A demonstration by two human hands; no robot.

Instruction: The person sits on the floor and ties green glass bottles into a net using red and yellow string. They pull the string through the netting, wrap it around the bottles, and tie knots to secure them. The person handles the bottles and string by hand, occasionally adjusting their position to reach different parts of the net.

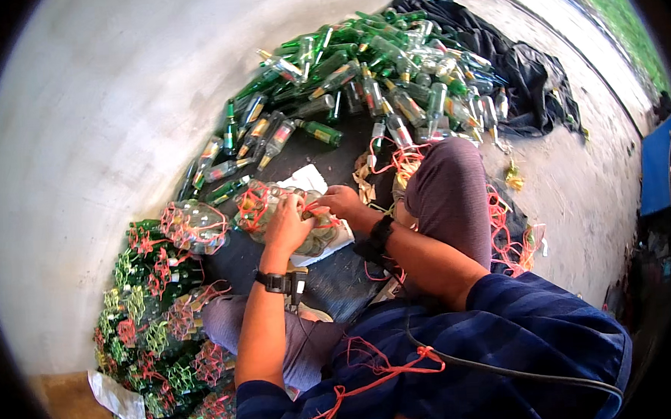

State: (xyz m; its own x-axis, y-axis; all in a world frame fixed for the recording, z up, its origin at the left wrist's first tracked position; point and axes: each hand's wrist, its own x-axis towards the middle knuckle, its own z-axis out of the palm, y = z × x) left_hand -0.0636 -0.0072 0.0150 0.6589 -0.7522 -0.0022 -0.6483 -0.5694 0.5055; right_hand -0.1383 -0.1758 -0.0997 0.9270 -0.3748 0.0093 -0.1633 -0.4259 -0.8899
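Observation:
A bundle of clear glass bottles lies before me, laced with red plastic twine. My left hand grips the top of this bundle, its fingers bent over the glass and cord. Close beside it on the right, my right hand pinches a strand of the red twine, its fingertips partly hidden. Beneath the bottles, a white foam slab shows at the back and front. Another tied bundle of clear bottles rests just to the left.
Loose green and clear bottles are heaped at the back against the pale wall. Many tied bottle bundles stand at the left. Black sheeting lies at the back right. Loose red twine lies right of my raised knee.

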